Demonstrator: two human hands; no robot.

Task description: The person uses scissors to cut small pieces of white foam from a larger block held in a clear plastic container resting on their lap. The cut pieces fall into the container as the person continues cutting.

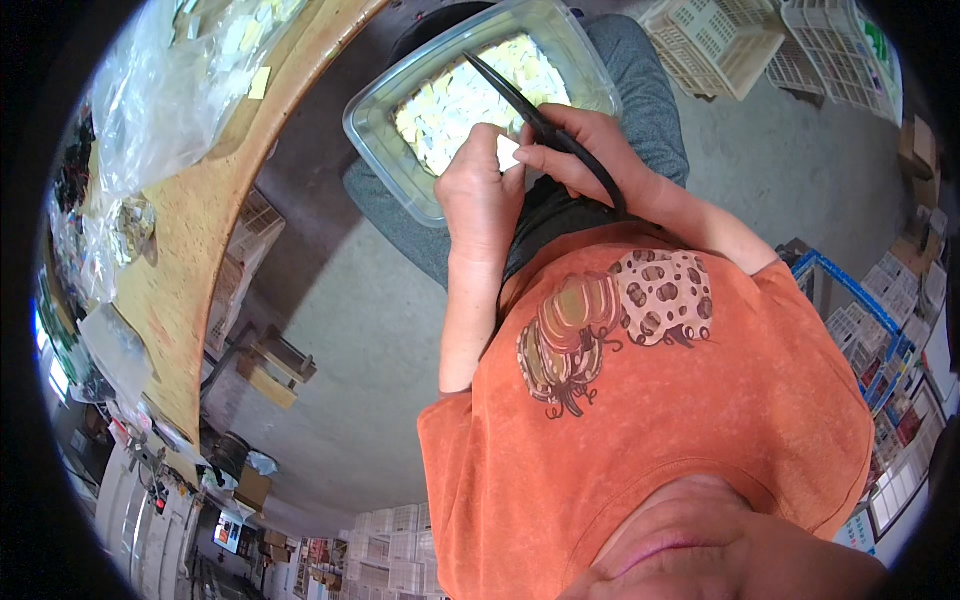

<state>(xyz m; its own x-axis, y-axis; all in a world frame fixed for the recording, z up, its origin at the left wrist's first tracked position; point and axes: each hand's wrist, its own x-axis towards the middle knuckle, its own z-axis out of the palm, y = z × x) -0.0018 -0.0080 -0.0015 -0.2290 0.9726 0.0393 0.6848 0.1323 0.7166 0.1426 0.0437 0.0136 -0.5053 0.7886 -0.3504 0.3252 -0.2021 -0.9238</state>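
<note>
Black scissors point(551, 131) rest in my right hand point(592, 154), their blades pointing up and left over a clear plastic tub point(390, 180). My left hand point(480, 180) pinches a small white piece point(508, 153), thin and flat. The right thumb tip is at the edge of that piece. Many small pale yellow and white flat pieces point(480, 97) cover the bottom of the tub, which sits on my lap between the grey trouser legs. Parts of the scissor handles and several fingers are hidden by the hands.
To the left curves the edge of a wooden table point(180, 225), with clear plastic bags point(150, 105) and a loose yellowish piece point(259, 83) on it. Plastic crates point(712, 45) stand on the floor at the upper right. A small wooden stool point(274, 367) is beyond the table edge.
</note>
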